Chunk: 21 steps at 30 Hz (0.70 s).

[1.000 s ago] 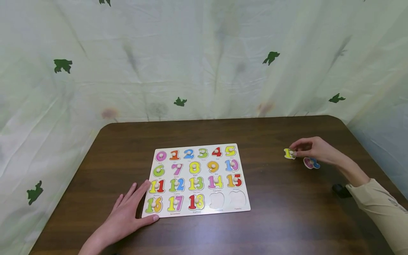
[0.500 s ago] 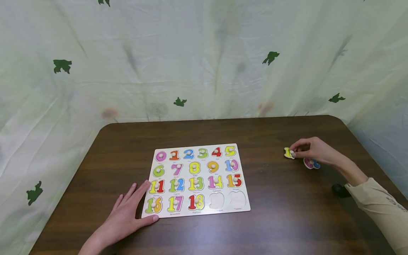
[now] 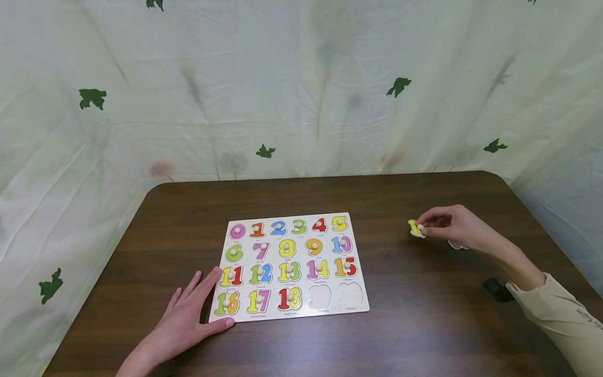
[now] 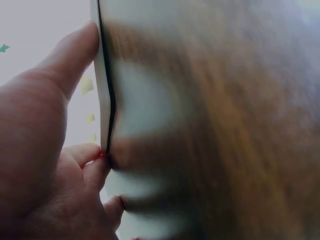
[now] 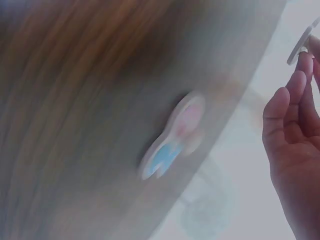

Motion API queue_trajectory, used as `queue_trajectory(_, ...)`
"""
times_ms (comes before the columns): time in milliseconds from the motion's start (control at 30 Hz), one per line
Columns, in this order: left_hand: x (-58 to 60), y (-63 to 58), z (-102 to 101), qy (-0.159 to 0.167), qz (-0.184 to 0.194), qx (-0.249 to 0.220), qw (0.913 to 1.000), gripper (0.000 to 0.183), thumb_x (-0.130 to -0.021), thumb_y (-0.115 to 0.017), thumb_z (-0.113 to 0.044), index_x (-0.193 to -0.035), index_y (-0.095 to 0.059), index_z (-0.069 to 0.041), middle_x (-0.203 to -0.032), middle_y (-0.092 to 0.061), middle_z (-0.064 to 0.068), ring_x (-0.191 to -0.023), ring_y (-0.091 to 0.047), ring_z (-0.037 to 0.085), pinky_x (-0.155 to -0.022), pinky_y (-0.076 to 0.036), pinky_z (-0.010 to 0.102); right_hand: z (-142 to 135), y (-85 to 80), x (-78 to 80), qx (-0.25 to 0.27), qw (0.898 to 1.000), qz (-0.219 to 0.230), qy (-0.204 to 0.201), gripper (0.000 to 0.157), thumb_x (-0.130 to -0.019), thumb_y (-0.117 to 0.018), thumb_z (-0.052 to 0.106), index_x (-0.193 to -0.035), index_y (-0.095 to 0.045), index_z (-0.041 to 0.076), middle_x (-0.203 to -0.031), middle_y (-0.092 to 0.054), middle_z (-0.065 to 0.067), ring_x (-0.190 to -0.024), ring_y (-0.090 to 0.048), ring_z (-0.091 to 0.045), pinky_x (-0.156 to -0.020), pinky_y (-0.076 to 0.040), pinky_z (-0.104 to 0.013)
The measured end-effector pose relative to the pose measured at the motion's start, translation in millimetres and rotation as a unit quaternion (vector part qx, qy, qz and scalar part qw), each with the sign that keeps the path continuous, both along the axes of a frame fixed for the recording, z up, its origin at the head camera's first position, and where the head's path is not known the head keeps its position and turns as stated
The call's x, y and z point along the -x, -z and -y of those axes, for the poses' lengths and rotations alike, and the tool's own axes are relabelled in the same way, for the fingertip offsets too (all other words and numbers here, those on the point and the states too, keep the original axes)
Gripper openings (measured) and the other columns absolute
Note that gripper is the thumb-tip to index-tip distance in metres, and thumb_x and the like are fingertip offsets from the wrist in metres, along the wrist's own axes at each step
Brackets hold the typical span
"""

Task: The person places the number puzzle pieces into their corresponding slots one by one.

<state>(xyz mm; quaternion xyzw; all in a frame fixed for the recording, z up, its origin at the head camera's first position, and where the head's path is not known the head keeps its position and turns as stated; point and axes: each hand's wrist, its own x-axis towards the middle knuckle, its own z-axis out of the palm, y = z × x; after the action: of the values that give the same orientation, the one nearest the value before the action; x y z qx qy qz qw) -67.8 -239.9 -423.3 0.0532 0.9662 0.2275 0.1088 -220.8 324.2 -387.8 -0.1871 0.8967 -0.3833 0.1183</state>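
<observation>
A white number puzzle board (image 3: 305, 293) lies on the brown table, its colourful knobbed pieces in rows. Two recesses at its lower right hold no piece. Along the board's left edge rests my left hand (image 3: 181, 317), fingers straight and spread, thumb at the front corner. To the right of the board, my right hand (image 3: 459, 228) pinches the knob of a puzzle piece (image 3: 414, 228) with a yellow 1 showing; fingertips hide the rest. Partly behind that hand lies a pink and blue puzzle piece (image 3: 457, 245), seen whole, though blurred, in the right wrist view (image 5: 164, 159).
The dark wooden table (image 3: 400, 324) has rounded far corners. Behind it hangs a pale curtain (image 3: 301, 104) with green leaf-shaped patches. A black object (image 3: 497, 289) sits at the right sleeve's cuff.
My right hand has moved left with the yellow-numbered puzzle piece, away from the pink and blue one. My left hand has stayed at the board.
</observation>
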Motion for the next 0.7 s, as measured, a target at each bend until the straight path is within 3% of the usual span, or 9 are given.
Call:
queue_trajectory(167,-0.2,0.1,0,0.000,0.000,-0.001,1.0000,0.110,-0.071,-0.074,-0.069,-0.156,-0.027,-0.016,-0.156,-0.031,0.018,-0.143,-0.015,0.048,-0.103,-0.011,0.075,24,-2.0,-14.0,0.001,0.996,-0.078,-0.045,0.014,-0.087,-0.077,0.019,-0.100,-0.073,0.019,-0.089,-0.067,0.004,-0.077,-0.059,-0.012,-0.065,-0.051,-0.026)
queue_trajectory(233,-0.1,0.0,0,0.001,-0.001,-0.002,1.0000,0.110,-0.071,-0.074,-0.068,-0.156,-0.027,-0.015,-0.156,-0.031,0.019,-0.143,-0.015,0.048,-0.103,-0.010,0.075,35,-2.9,-19.6,0.010,0.994,-0.091,-0.064,0.015,-0.086,-0.077,0.015,-0.100,-0.072,0.021,-0.089,-0.067,0.007,-0.078,-0.059,-0.012,-0.066,-0.051,-0.026)
queue_trajectory(400,-0.5,0.0,1,0.002,-0.007,-0.002,1.0000,0.110,-0.071,-0.074,-0.068,-0.156,-0.028,-0.015,-0.156,-0.032,0.018,-0.143,-0.015,0.048,-0.104,-0.011,0.075,62,-6.4,-34.6,0.022,0.991,-0.094,-0.088,0.020,-0.085,-0.078,0.014,-0.099,-0.071,0.026,-0.090,-0.066,0.011,-0.078,-0.058,-0.010,-0.066,-0.051,-0.026)
queue_trajectory(700,-0.4,0.2,1,0.003,-0.007,-0.005,1.0000,0.110,-0.071,-0.074,-0.068,-0.156,-0.027,-0.016,-0.156,-0.032,0.018,-0.143,-0.014,0.048,-0.104,-0.010,0.075,110,-11.6,-55.8,0.025,0.991,-0.075,-0.112,0.017,-0.086,-0.078,0.013,-0.099,-0.072,0.023,-0.089,-0.064,0.013,-0.076,-0.056,-0.011,-0.064,-0.050,-0.027)
